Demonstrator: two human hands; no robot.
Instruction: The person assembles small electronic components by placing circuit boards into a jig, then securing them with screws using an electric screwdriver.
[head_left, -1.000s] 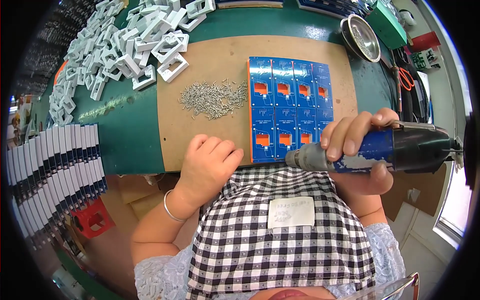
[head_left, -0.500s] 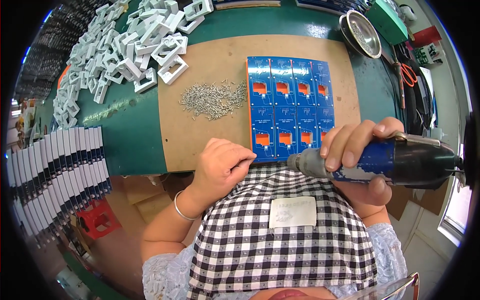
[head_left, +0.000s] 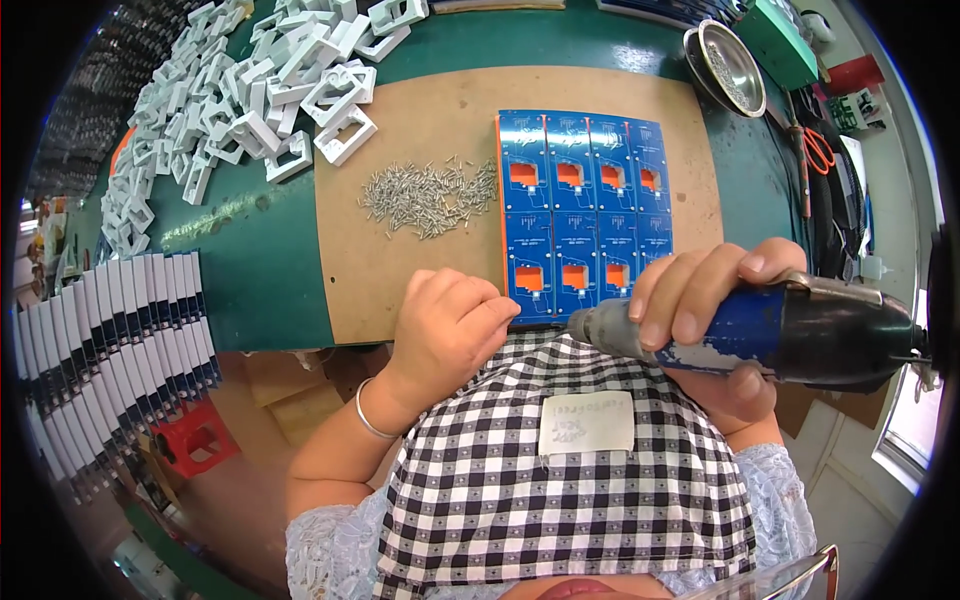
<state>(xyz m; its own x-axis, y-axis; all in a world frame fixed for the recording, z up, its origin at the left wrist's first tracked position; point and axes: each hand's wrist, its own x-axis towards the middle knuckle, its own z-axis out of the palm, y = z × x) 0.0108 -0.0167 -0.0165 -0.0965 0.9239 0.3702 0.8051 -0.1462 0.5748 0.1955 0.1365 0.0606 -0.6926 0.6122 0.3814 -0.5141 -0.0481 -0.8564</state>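
My right hand [head_left: 705, 305] is wrapped around a blue and black power screwdriver [head_left: 840, 330]. The tool lies nearly level, its grey nose pointing left over the near edge of a panel of blue circuit boards [head_left: 574, 225]. Orange shows through the square cut-outs in the boards. At the panel's near left corner is my left hand [head_left: 450, 325], fingers curled and thumb against the forefinger; whatever they pinch is hidden. Left of the panel lies a loose pile of small silver screws [head_left: 430, 198]. My right hand and the tool cover the panel's near right corner.
A brown sheet [head_left: 420, 110] lies under the panel on the green table [head_left: 255, 240]. White plastic frames [head_left: 290, 90] are heaped at the far left, with stacked boards [head_left: 110, 340] nearer. Metal bowls [head_left: 735, 75] and a green box [head_left: 778, 45] stand far right. Below left is a red stool [head_left: 195, 440].
My left hand has shifted slightly up and right at the panel corner, its fingers more curled. The screwdriver's nose has moved slightly left in my right hand.
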